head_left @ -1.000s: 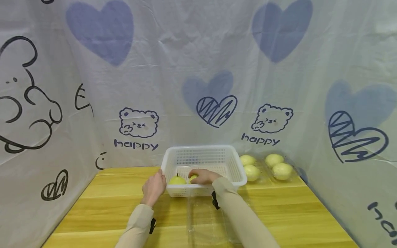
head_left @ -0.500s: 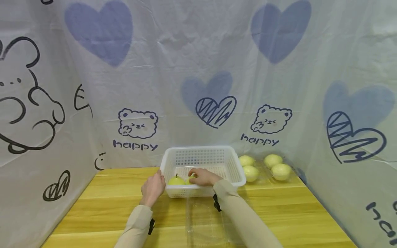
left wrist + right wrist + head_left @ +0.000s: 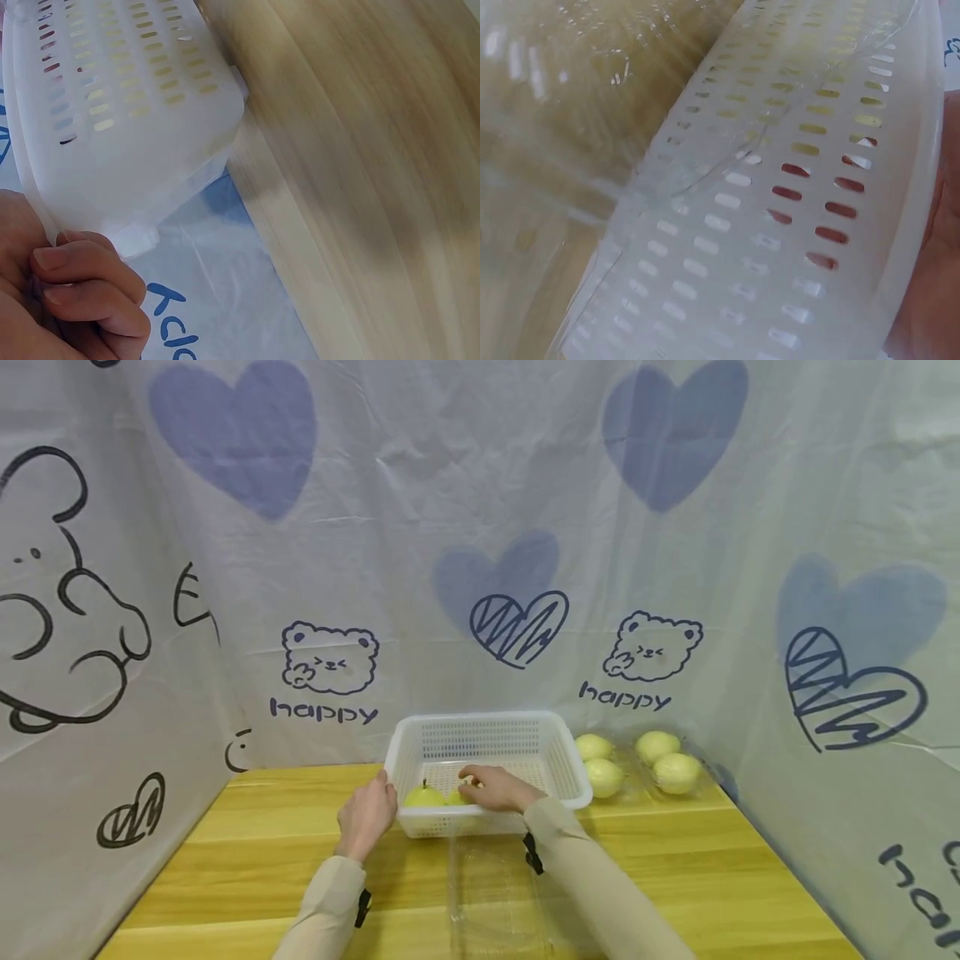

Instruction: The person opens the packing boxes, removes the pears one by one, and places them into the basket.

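In the head view a white slotted plastic basket [image 3: 483, 718] stands at the back of the table. My left hand [image 3: 366, 814] grips its left rim; the left wrist view shows curled fingers [image 3: 97, 277] at the rim. Inside the basket, at the near left, sits a yellow pear [image 3: 423, 796] with its stem up. A second pear [image 3: 455, 797] lies beside it, partly covered by my right hand [image 3: 498, 789]. That hand reaches over the near rim, its fingers loosely bent at the second pear's right side. In the right wrist view the basket wall [image 3: 780, 187] hides most of the hand.
A clear plastic container [image 3: 495, 893] lies in front of the basket. To the basket's right, several pale yellow fruits [image 3: 602, 777] sit in clear packaging on the wooden table [image 3: 690, 860]. A printed curtain [image 3: 420, 668] closes off the back and sides.
The second pear has come down to the left beside the first one, and my right fingers have loosened and drawn slightly right from it. My left hand keeps its hold on the rim.
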### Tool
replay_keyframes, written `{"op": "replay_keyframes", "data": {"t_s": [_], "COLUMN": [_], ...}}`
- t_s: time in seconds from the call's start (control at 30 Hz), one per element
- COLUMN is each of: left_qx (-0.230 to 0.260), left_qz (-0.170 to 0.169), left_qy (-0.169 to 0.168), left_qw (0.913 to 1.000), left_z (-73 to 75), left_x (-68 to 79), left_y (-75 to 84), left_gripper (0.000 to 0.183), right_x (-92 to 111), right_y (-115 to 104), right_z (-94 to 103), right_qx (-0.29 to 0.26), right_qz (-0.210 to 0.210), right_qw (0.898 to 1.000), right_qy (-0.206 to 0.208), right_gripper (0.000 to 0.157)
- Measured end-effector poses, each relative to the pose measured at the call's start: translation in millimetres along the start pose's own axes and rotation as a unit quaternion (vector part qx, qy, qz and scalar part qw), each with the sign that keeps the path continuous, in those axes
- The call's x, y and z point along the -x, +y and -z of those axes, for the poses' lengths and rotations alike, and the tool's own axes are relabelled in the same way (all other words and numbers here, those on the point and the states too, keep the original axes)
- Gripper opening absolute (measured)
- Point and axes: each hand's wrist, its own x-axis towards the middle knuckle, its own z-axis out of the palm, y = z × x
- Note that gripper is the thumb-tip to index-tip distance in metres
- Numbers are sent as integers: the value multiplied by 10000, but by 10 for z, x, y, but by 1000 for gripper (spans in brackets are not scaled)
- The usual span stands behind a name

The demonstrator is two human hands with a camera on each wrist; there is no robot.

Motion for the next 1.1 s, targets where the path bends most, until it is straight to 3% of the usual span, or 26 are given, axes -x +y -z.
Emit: {"op": "replay_keyframes", "data": {"t_s": [0.17,0.63,0.93,1.1], "left_qx": [28,-103,-80,-220], "left_qz": [35,78,-319,-648], "left_qy": [35,395,908,1165], "left_qw": [10000,9991,9953,9908], "left_z": [-5,-31,-54,-49], "left_x": [-1,14,115,237], "left_y": [-25,-9,-18,26], "left_gripper": [45,42,30,29], "right_x": [121,497,735,889], "right_y": [17,198,330,441], "right_z": [27,76,112,167], "right_qx": [154,760,1030,1507], "right_qz": [56,286,329,425], "right_qw": [9997,9911,9825,9657], "right_qy": [200,1052,1519,2072], "right_gripper": [44,30,25,24]}}
